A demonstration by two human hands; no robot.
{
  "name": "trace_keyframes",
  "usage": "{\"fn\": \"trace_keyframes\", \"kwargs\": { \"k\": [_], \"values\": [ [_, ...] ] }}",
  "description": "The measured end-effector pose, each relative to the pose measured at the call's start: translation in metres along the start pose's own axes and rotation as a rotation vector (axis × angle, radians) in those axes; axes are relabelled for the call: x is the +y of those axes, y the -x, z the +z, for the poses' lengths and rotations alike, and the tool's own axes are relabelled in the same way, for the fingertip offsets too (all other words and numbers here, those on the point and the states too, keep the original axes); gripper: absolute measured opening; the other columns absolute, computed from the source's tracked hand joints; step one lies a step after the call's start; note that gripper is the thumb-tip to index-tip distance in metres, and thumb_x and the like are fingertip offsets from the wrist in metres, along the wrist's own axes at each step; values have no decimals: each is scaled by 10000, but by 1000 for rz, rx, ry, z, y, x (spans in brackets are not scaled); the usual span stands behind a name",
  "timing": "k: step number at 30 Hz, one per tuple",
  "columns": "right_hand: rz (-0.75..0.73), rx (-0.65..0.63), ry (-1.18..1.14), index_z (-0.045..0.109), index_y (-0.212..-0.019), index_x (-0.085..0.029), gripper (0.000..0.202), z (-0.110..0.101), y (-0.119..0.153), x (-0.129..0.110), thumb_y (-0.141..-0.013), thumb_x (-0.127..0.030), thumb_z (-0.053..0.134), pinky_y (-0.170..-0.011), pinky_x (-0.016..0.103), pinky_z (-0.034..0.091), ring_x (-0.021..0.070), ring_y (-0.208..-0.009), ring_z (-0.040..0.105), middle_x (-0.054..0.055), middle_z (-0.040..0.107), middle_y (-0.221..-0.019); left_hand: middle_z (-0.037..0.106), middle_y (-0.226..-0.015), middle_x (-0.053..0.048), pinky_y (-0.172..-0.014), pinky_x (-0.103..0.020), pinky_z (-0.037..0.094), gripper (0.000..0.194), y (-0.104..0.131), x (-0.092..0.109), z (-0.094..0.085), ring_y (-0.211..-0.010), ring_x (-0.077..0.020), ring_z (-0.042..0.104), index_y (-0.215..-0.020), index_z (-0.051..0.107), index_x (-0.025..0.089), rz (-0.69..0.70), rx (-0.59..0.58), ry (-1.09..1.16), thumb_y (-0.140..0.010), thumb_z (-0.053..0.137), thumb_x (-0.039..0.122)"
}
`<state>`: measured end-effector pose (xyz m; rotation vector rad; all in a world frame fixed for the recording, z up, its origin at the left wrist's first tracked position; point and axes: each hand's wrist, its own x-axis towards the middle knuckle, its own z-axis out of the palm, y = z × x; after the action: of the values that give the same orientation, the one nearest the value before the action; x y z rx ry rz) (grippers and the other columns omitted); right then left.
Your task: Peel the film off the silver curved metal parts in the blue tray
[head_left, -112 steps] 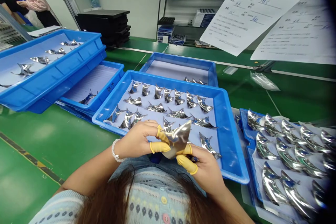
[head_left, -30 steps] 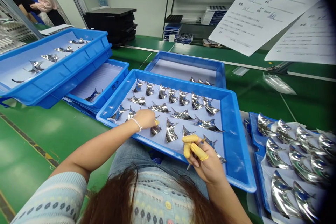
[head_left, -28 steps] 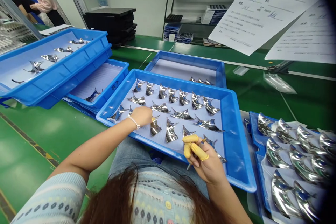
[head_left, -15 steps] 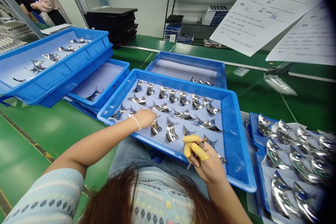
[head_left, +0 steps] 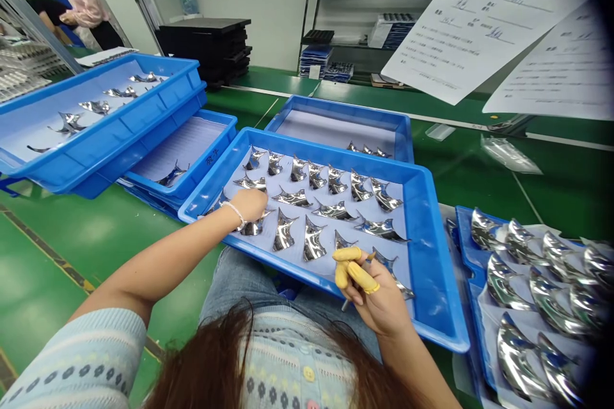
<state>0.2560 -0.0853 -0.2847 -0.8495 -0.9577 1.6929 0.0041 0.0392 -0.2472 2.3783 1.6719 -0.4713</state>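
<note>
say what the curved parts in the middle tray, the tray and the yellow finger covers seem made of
Curved parts: likely metal, mirror-polished, given their sharp bright and dark reflections.
Tray: probably moulded plastic, smooth and slightly glossy, judging by its even blue and rounded corners.
Finger covers: perhaps latex or similar rubber, dull; they look thin and close-fitting.

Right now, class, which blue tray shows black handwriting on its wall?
The lower tray between the far-left stacked trays and the middle tray under the left hand; only its wall shows handwriting.
</note>
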Motion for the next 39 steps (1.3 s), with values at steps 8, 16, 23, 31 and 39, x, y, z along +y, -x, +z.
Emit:
{"fn": "trace_keyframes", "kwargs": {
  "k": [8, 16, 23, 31, 39],
  "values": [
    [11, 18, 19, 615, -887, -173, 286, 2, 0, -3, -789, -430, 693, -412, 231, 193, 54, -368, 230, -28, 525, -561, 703, -915, -90, -748, -300, 460, 226, 7, -12, -17, -868, -232, 639, -938, 670, 160, 70, 12, 196, -753, 540, 149],
    [31, -14, 156, 638, -916, -176, 344, 15, -5, -5, -797, -497, 668, -403, 228, 193, 64, -390, 243, -5, 554, -630, 648, -888, -49, -735, -250, 474, 131, 49, 27, -38, -794, -133, 602, -878, 606, 142, 566, -116, 1291, -771, 615, 217],
    [-198, -173, 493, 648, -716, -189, 389, 39, 6, -24, -810, -565, 628, -570, 288, 371, 177, -619, 471, 23, 529, -679, 613, -759, -14, -705, -224, 457, 84, 62, 55, -20, -704, -102, 569, -754, 624, 135, 644, 9, 1664, -717, 696, 158],
    [-358, -58, 675, 661, -699, -206, 257, 36, 12, -36, -849, -413, 635, -548, 288, 350, 187, -607, 480, 18, 512, -637, 639, -852, -56, -682, -247, 448, 286, 80, 63, -13, -737, -143, 563, -1025, 661, 184, 558, 296, 1503, -776, 659, 325],
    [-512, -44, 741, 708, -813, -253, 113, 39, 16, -35, -868, -306, 625, -511, 275, 347, 178, -587, 462, 17, 521, -670, 624, -724, -53, -627, -251, 421, 241, 93, 67, -19, -649, -146, 525, -793, 708, 174, 629, 486, 1112, -792, 632, 403]
  ]
}}
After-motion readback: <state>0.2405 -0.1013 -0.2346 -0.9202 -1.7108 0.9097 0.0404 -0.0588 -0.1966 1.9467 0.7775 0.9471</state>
